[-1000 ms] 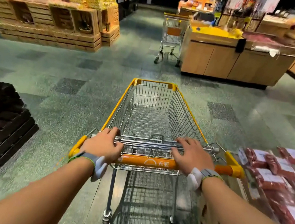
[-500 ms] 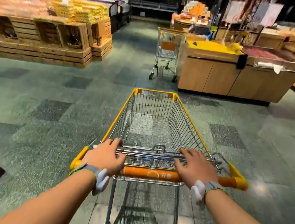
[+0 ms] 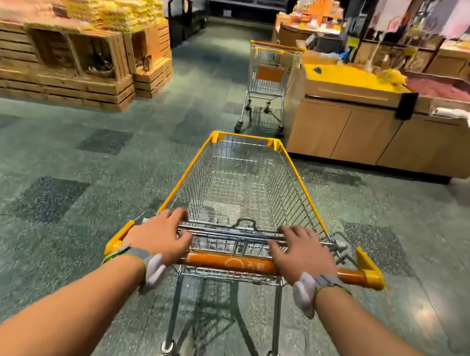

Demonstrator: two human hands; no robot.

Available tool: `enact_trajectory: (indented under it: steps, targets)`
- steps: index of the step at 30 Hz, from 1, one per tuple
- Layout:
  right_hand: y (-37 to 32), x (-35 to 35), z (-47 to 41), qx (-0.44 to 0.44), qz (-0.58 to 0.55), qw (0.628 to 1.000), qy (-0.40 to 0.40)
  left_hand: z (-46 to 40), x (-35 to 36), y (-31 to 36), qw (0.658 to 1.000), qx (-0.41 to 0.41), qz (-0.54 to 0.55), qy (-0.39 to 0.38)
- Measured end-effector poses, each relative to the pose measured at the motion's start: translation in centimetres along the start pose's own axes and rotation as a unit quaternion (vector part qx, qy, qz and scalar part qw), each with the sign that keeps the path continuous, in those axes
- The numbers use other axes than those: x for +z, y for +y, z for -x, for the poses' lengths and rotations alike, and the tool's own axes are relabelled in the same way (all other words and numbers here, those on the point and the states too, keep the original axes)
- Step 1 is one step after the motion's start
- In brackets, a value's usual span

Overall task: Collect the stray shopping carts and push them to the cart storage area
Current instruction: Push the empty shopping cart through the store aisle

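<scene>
The yellow-rimmed cart [image 3: 240, 196] is held at centre, near; its basket is empty. The left hand [image 3: 159, 235] and right hand [image 3: 304, 255] are laid over the orange handle bar [image 3: 233, 263], fingers hooked on the wire child-seat frame rather than wrapped round the bar. A second stray cart [image 3: 268, 83] is parked far ahead, just beside the wooden bulk-bin counter [image 3: 385, 132] on the right.

Risks:
- With a loose top grip, steering could be lost if a wheel catches.
- The counter corner could be clipped by the basket's right rim if the line drifts right.
- The stray cart could be shoved away rather than nested if it is met off-axis.
</scene>
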State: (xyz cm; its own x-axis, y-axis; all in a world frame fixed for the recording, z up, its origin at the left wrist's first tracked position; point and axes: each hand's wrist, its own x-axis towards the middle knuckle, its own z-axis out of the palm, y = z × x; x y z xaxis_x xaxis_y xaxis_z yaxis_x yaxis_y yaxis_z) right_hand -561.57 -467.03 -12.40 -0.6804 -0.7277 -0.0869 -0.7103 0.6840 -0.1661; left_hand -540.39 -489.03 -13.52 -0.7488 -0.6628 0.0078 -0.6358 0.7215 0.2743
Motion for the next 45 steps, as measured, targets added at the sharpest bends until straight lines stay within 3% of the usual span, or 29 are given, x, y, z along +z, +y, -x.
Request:
enact_trajectory:
  steps: [18,27,45]
  targets:
    - [0.2,-3.1,-44.2,0.04,-0.004,0.999,-0.009,-45.6,-0.7,-3.7,1.0,0.012,-0.018,-0.01]
    - [1.3,-5.4,-61.0,0.044,0.002,0.999,-0.001,-63.8,-0.8,-3.9,0.999,0.037,-0.01,-0.03]
    - [8.2,-10.6,-99.5,0.048,-0.003,0.999,-0.015,-103.4,0.8,-0.2,0.999,0.019,0.0,-0.04]
